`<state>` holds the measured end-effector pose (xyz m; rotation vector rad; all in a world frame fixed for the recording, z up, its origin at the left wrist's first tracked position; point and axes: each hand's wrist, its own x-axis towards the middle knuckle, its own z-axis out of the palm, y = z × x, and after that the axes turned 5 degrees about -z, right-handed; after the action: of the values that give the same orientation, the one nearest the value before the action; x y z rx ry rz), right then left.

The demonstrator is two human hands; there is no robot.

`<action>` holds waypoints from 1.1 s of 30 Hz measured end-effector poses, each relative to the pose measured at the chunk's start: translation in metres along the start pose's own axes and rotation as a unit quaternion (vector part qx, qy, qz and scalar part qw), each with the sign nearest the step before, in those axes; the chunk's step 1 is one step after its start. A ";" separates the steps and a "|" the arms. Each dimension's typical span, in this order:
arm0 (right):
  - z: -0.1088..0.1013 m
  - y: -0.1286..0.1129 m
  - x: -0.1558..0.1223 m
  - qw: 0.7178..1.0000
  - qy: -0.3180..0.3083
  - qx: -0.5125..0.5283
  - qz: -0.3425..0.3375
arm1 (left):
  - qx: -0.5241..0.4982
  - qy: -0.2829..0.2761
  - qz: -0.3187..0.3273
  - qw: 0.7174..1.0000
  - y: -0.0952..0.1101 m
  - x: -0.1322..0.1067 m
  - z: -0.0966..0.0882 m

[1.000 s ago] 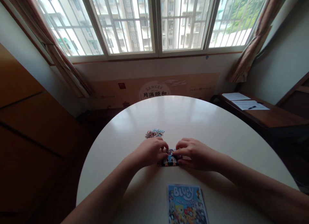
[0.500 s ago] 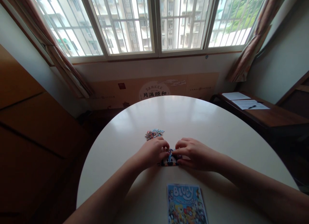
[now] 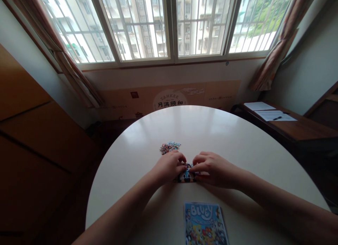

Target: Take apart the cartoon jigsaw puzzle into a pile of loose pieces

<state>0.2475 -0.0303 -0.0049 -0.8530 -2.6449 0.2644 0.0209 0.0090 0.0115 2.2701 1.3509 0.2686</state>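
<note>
- Puzzle section [image 3: 187, 177], one, small: colourful, with a blue face and dark eyes; lying flat between the two hands on the round table, both hands at its sides and partly covering it. Landmark for the entries below.
- Left hand [image 3: 171, 167], bare: at the left side of the puzzle section; fingers bent and curled inward, index finger and thumb close together over its upper left part.
- Right hand [image 3: 213, 168], bare: at the right side of the puzzle section; index finger reaching over its upper right part, thumb lower at the right edge, a gap between the two, remaining fingers folded. At this size, it cannot be told whether either hand pinches a separate piece.
- Pile of loose pieces [image 3: 169, 147], mixed reds, blues and whites: heaped directly on the tabletop, beyond the puzzle section and to its left, just past the left hand.
- Printed picture [image 3: 205, 225], blue, lettered "BLUEY" above a crowd of cartoon figures: nearer the person than the puzzle section, slightly right, its bottom cut by the view.
- Round table [image 3: 224, 139], white, glossy: beneath the puzzle section, bearing all the above.
- Side table [image 3: 311, 128], brown wood: far right of the puzzle section and beyond it; bears white papers [image 3: 269, 115] and a dark pen [image 3: 277, 118] lying on them.
- Cabinet [image 3: 29, 139], orange-brown wood: far left of the puzzle section; dark seams across its front, contents hidden.
</note>
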 end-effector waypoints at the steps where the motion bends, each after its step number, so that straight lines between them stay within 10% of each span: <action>1: 0.000 0.000 0.000 1.000 0.001 0.001 -0.002 | -0.001 0.000 -0.001 1.000 0.000 0.000 0.000; 33: -0.004 -0.004 0.002 1.000 0.010 0.008 -0.028 | -0.114 -0.008 0.012 0.993 -0.008 0.004 0.000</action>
<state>0.2454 -0.0320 0.0007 -0.7722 -2.6386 0.2617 0.0170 0.0156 0.0071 2.0965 1.2185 0.3917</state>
